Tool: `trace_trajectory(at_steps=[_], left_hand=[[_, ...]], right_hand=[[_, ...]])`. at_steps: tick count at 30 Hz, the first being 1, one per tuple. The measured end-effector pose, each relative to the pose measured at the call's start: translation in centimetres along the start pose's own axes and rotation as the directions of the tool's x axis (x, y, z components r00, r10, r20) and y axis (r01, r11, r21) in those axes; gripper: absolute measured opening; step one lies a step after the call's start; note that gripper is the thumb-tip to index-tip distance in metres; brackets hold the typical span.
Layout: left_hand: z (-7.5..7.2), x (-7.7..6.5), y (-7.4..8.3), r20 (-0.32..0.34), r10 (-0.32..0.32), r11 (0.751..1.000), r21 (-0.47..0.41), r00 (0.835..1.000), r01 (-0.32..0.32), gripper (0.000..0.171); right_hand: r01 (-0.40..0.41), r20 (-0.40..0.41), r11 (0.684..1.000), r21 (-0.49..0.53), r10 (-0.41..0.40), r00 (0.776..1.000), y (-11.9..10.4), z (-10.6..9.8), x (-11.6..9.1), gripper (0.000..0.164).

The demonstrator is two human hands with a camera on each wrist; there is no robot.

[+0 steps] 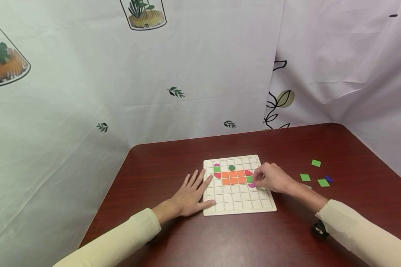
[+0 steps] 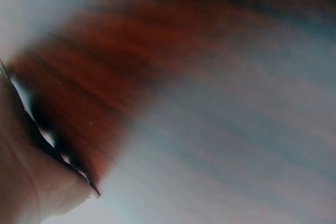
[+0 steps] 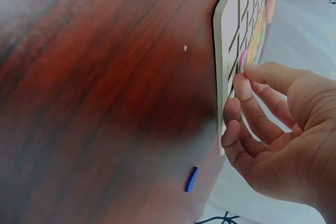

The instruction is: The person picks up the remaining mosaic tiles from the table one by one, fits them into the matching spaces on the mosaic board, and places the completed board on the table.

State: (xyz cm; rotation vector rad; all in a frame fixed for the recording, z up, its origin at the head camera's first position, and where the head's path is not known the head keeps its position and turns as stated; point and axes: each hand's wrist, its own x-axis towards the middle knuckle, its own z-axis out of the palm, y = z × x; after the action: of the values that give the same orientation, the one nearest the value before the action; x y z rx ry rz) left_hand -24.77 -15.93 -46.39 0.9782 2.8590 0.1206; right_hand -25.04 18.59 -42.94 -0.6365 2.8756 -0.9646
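A white gridded board (image 1: 234, 207) lies on the table with flat coloured tiles in its upper cells. My left hand (image 1: 190, 198) rests with spread fingers over the board's left edge and the table. At the board's right side, my right hand (image 1: 270, 178) pinches at a green square tile (image 1: 250, 179) with thumb and index finger; the fingertips partly cover it. Just below that tile is a magenta half-round tile (image 1: 251, 185), also visible as a magenta piece (image 3: 242, 59) by the fingertips in the right wrist view. Orange squares (image 1: 234, 180) fill the middle cells; a red quarter-round (image 1: 248, 172) sits above the green tile.
On the dark red table (image 1: 254, 237), right of the board, lie several loose green squares (image 1: 305, 177) and a blue piece (image 1: 329, 178). A dark green circle (image 1: 232, 168) sits near the board's top. Printed white cloth (image 1: 200, 66) hangs behind the table.
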Motion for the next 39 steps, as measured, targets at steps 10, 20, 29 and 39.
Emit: trace_trajectory(at_steps=[10, 20, 29, 39], left_hand=[[-0.2, -0.1, 0.2, 0.006, -0.005, 1.0, 0.007, 1.0, 0.005, 0.096], [-0.1, -0.1, 0.2, 0.001, -0.004, 1.0, 0.001, 1.0, 0.004, 0.096], [0.2, 0.0, 0.1, -0.009, -0.005, 1.0, -0.016, 1.0, 0.005, 0.096], [0.0, 0.0, 0.0, -0.014, -0.004, 1.0, -0.026, 1.0, 0.003, 0.096]], right_hand=[[0.055, -0.032, 0.998, -0.023, -0.056, 0.998, -0.2, 0.2, -0.2, 0.02], [0.051, -0.048, 0.998, -0.035, -0.053, 0.997, -0.1, 0.4, -0.2, 0.019], [0.026, -0.068, 1.0, -0.015, -0.027, 0.997, 0.0, 0.1, -0.2, 0.017], [-0.032, -0.128, 0.999, 0.004, 0.032, 0.991, 0.2, -2.2, -0.9, 0.007]])
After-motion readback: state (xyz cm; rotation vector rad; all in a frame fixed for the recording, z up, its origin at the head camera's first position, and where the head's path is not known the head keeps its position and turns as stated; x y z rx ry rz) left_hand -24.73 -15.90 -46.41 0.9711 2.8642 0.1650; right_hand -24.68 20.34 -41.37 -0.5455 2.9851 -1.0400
